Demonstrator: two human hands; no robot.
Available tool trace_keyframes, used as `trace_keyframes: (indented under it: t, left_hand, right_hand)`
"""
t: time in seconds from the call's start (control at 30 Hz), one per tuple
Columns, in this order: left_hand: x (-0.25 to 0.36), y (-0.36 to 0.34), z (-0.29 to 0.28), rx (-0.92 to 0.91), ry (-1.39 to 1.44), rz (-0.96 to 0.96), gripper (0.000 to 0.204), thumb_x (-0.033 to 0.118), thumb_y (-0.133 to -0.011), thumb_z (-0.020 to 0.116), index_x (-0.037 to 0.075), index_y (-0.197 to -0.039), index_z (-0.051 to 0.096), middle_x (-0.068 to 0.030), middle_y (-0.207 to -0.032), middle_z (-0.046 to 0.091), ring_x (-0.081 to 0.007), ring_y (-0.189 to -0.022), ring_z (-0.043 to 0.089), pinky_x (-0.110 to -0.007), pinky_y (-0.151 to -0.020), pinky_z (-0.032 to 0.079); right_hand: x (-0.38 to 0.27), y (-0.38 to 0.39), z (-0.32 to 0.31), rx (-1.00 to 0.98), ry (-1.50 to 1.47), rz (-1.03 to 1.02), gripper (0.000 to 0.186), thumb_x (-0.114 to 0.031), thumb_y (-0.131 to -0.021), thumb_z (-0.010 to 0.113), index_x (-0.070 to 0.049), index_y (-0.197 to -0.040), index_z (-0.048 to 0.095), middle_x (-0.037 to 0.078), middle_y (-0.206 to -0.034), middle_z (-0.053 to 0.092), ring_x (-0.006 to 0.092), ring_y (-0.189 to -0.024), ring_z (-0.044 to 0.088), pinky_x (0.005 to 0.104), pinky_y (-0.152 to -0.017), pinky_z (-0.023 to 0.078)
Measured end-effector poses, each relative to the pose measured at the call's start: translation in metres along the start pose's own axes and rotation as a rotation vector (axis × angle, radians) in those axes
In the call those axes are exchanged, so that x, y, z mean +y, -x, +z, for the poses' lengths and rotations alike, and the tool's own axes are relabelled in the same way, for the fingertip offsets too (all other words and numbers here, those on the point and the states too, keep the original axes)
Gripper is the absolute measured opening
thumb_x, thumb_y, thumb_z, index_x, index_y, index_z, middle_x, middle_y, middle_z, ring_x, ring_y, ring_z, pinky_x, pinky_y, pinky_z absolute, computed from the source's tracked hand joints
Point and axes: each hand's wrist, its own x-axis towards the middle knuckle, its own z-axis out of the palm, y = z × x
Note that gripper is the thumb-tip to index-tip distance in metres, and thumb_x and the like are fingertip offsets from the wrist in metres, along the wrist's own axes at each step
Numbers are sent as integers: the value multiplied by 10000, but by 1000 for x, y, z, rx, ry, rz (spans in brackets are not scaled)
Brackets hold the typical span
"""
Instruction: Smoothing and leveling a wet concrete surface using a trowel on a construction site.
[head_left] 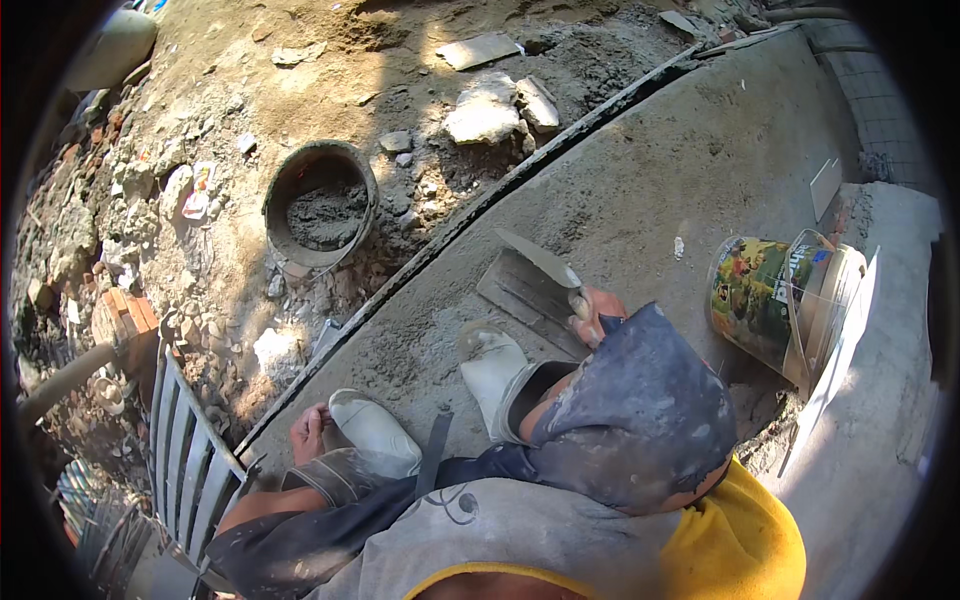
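Two hands are seen here. The right hand (597,312) is wrapped around the handle of a trowel (538,258), so the blade sticks out up and to the left of the fist, just above a grooved board (525,300) lying flat on the cement slab (690,150). The left hand (308,432) is rested by the slab's edge, next to a white boot (378,432); whether its fingers are curled can't really be told. A bucket (320,205) of wet mortar is parked on the dirt, well apart.

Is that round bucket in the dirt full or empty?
Partly full. The bucket stands upright with grey mortar covering its bottom, well below the rim; its bare inner wall shows above.
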Motion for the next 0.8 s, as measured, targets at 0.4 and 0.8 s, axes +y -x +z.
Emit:
trace_keyframes:
  t: [0.4,0.8]
  left_hand:
    - [-3,0,1,-4,37,-15,405,314,-1044,508,-55,-1134,650,-104,-993,692,-175,-892,638,-320,-842,507]
    - [21,4,0,13,-145,-191,366,305,-1032,506,-13,-1011,687,-78,-831,673,-128,-653,600,-289,-614,464]
  right_hand:
    - [73,-70,-95,607,-218,8,369,-256,-724,788,20,-915,635,197,-834,673,339,-784,665,410,-730,506]
    - [55,-62,-76,640,65,60,499,-343,-730,831,32,-1009,655,266,-977,678,453,-923,649,487,-822,501]
